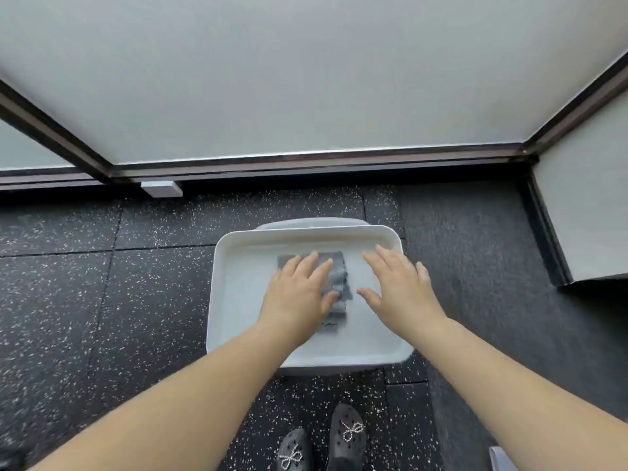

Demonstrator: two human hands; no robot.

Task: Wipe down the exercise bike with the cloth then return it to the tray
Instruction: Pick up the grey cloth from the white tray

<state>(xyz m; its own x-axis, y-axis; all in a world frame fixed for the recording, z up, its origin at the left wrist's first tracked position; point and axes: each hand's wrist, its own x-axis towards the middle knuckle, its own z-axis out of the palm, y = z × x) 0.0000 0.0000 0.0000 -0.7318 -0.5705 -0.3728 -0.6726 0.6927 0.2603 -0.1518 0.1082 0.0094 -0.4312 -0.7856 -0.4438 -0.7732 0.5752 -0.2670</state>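
The folded grey cloth (334, 283) lay inside the white rectangular plastic tray (231, 294) on the speckled black rubber floor (102, 283). The left hand (299, 294) rested flat on the cloth, fingers straight. The right hand (397, 287) was spread beside the cloth, holding nothing.

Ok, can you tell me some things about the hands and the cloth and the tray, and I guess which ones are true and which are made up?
1. The grey cloth lies inside the white tray. True.
2. The left hand rests on the cloth with its fingers spread. True.
3. The right hand holds a spray bottle. False: it holds nothing; it is open, with straight fingers, over the bare tray beside the cloth.
4. The tray sits on a wooden table. False: below and around it is a black speckled floor; it seems to rest on something pale underneath.
5. Grey shoes with sparkly bows show below the tray. True.
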